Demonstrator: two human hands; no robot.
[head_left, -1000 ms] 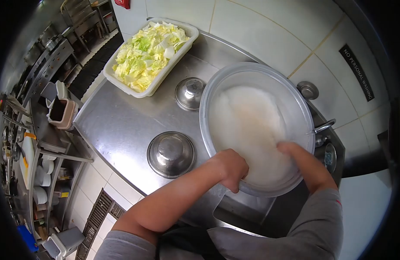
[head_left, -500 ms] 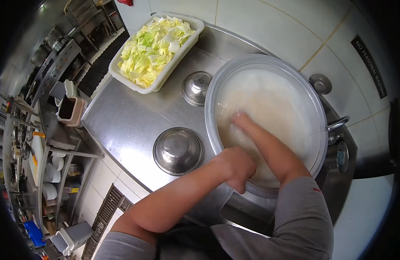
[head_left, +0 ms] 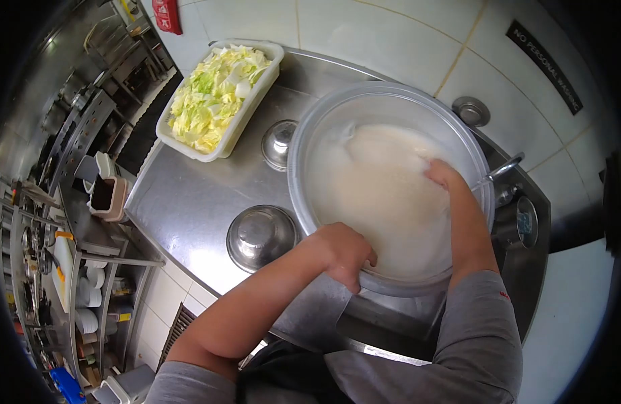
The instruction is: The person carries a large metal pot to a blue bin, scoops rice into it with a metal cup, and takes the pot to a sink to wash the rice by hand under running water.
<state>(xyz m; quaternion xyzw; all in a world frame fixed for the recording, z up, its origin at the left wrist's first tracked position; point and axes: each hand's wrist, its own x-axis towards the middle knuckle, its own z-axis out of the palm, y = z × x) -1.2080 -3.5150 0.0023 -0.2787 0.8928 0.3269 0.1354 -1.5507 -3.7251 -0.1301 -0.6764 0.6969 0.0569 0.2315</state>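
A large round basin [head_left: 299, 168] holds cloudy whitish water [head_left: 384, 249], with a pale beige mass like rice [head_left: 391, 178] showing beneath the surface. My left hand [head_left: 343, 254] grips the near-left rim, its fingers bent over the edge. On the right side of the basin, my right hand [head_left: 443, 173] dips into the water; its fingertips are submerged, so their closing cannot be made out. Two upturned metal bowls, a larger bowl [head_left: 262, 237] and a smaller bowl [head_left: 279, 143], lie left of the basin.
A white tub [head_left: 253, 111] of chopped cabbage [head_left: 213, 94] stands at the back left of the steel counter [head_left: 189, 188]. A curved metal tap [head_left: 509, 166] reaches the basin's right rim. Beside it sits a metal container [head_left: 524, 222]. Shelves with dishes [head_left: 87, 296] stand at far left.
My right hand has swept from the left part of the basin to its right side, through the water. My left hand stays at the rim. The view has shifted slightly.
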